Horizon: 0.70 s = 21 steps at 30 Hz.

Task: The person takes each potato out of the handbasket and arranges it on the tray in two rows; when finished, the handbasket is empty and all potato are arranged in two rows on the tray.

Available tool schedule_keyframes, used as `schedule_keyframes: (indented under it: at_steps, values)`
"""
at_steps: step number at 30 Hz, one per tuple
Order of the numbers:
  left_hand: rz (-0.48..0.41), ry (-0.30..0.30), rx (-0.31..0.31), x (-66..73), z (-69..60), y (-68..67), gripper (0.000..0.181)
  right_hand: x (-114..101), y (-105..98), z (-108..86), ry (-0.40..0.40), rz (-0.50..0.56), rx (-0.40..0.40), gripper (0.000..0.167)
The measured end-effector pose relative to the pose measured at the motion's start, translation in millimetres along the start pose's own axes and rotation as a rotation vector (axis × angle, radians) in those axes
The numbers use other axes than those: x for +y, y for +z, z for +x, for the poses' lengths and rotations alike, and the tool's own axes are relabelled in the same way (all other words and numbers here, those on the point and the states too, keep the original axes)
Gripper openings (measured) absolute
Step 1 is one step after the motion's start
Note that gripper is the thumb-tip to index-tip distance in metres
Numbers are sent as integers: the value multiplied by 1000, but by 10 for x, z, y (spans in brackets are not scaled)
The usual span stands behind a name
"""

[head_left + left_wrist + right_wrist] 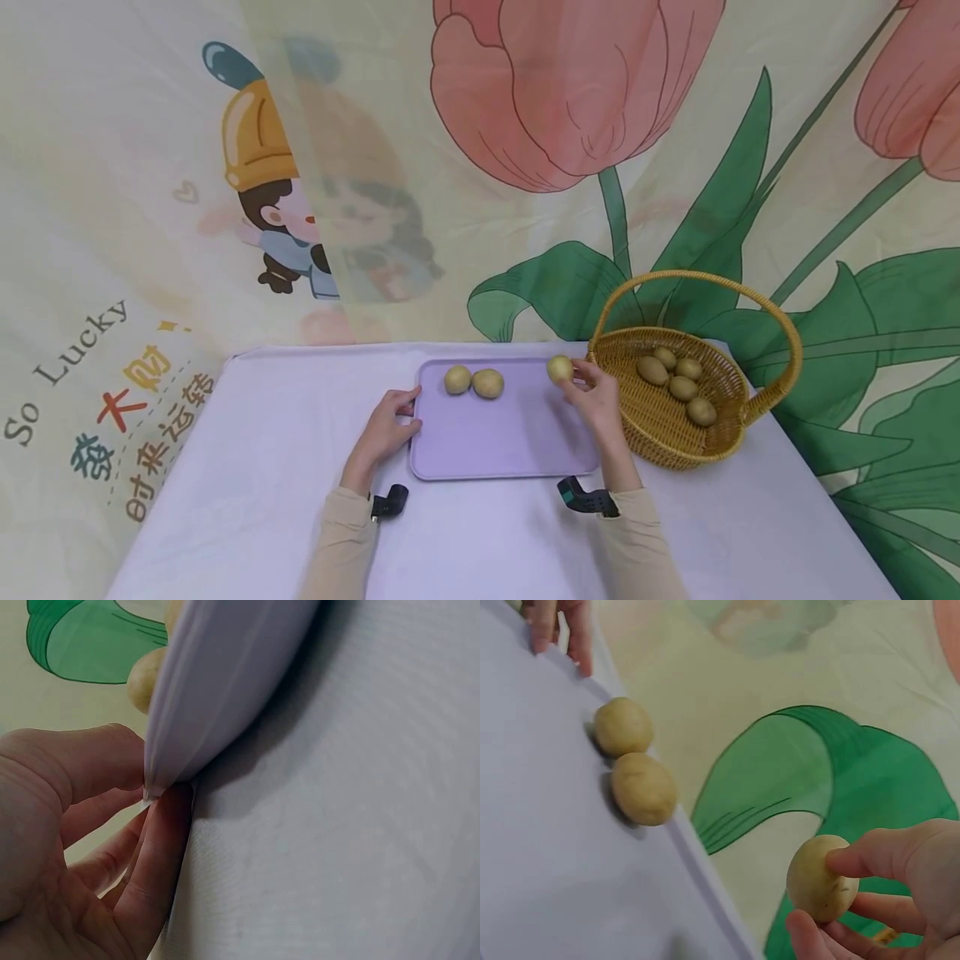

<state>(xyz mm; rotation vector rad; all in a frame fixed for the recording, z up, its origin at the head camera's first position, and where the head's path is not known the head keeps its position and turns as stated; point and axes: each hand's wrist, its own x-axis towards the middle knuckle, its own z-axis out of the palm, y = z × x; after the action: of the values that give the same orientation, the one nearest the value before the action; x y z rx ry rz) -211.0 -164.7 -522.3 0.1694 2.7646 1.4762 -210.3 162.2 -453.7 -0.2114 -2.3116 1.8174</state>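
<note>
White-covered surface (262,467) | tulip-print backdrop (577,92) along far side | right hand (600,406) pinches potato (558,367) | left hand (384,429) grips lavender tray (502,433) at left

Soft, diffuse light casts faint shadows across the tray (487,442).

Left forearm (341,533): angled toward one o'clock; left fingers (154,862) pinching. Right forearm (641,542): angled toward eleven o'clock; right fingers (889,909) curled, pinching.
</note>
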Motion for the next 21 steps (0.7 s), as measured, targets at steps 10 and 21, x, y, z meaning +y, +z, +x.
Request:
schedule_keyframes:
  at_steps: [10, 21]
  values:
    - [-12, 24, 24, -11, -5, 1, 59, 287, 369, -26, -21, -61, -20, 42]
    - [-9, -3, 4, -3, 9, 5, 59, 440, 601, 25, -86, -79, -11, 43]
